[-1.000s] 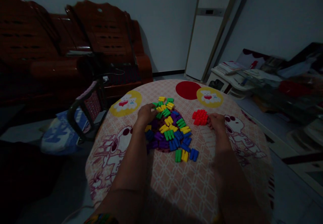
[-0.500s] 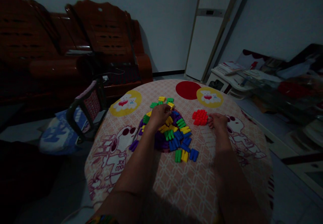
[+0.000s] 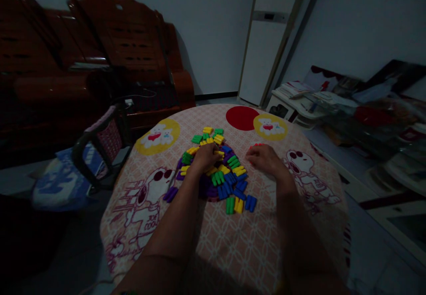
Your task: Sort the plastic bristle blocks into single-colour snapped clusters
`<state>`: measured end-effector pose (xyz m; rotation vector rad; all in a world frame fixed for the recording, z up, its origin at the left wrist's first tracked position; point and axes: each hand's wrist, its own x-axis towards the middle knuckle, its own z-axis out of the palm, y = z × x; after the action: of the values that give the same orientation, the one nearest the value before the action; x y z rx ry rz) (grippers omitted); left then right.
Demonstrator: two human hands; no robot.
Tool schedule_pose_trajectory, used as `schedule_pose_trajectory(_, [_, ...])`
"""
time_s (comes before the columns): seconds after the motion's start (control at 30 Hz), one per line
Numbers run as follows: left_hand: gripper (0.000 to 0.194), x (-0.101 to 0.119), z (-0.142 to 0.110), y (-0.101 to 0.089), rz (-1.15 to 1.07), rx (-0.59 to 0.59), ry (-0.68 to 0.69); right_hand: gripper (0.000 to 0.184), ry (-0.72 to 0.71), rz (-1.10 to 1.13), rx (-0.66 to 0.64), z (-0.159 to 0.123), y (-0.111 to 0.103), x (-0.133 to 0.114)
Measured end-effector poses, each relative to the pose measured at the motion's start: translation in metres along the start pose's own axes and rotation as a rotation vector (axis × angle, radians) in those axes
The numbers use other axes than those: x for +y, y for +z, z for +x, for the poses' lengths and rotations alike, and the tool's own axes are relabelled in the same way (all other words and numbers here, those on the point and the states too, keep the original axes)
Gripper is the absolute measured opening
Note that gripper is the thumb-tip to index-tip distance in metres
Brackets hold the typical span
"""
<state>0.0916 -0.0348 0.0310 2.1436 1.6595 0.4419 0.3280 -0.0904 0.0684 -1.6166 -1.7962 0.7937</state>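
My left hand (image 3: 205, 156) is closed over the pile, its fingertips pinching a yellow building block (image 3: 219, 154). Around it lie loose blocks of the same ridged plastic kind: purple, green blocks (image 3: 218, 178), and blue blocks (image 3: 239, 194). Under the pile a round purple base (image 3: 209, 192) shows in part. My right hand (image 3: 265, 158) is closed on a red assembly of joined blocks (image 3: 256, 145). Most of that red piece is hidden behind the hand; only its far edge shows.
A patterned cloth covers the round table (image 3: 233, 237). A chair with a pink back (image 3: 109, 139) stands at the left, wooden seats (image 3: 126, 46) beyond it. On the right is a cluttered low cabinet (image 3: 296, 100).
My right hand has moved left over the red assembly and now covers most of it. My left hand has come down slightly nearer, onto a yellow block. The view has shifted a little.
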Motion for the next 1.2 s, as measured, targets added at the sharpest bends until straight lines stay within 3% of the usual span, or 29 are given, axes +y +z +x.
schedule_pose_trajectory(0.1, [0.018,-0.002,0.002,0.002,-0.022,0.034,0.022,0.002,-0.082,-0.315,-0.181,-0.003,0.019,-0.006])
schedule_pose_trajectory(0.2, [0.019,-0.004,0.004,0.004,-0.02,0.027,0.029,0.013,-0.143,-0.423,-0.242,-0.004,0.036,-0.005])
schedule_pose_trajectory(0.33, [0.019,-0.005,0.004,0.006,-0.011,0.008,0.045,0.028,-0.22,-0.391,-0.209,-0.001,0.053,0.001])
schedule_pose_trajectory(0.47, [0.018,-0.005,0.004,0.005,-0.001,0.002,0.051,0.034,-0.229,-0.326,-0.214,0.001,0.056,-0.002])
schedule_pose_trajectory(0.7, [0.019,-0.006,0.006,0.005,0.022,0.0,0.065,0.038,-0.223,-0.211,-0.402,0.0,0.046,-0.02])
schedule_pose_trajectory(0.93, [0.023,-0.009,0.006,0.004,-0.002,-0.016,0.096,0.02,-0.152,0.016,-0.3,0.006,0.046,-0.015])
schedule_pose_trajectory(1.13, [0.025,-0.01,0.006,0.005,-0.041,-0.019,0.076,0.015,0.062,0.327,0.03,0.002,-0.006,0.004])
schedule_pose_trajectory(1.2, [0.025,-0.01,0.006,0.005,-0.058,-0.022,0.074,0.018,0.078,0.365,0.087,0.0,-0.018,0.011])
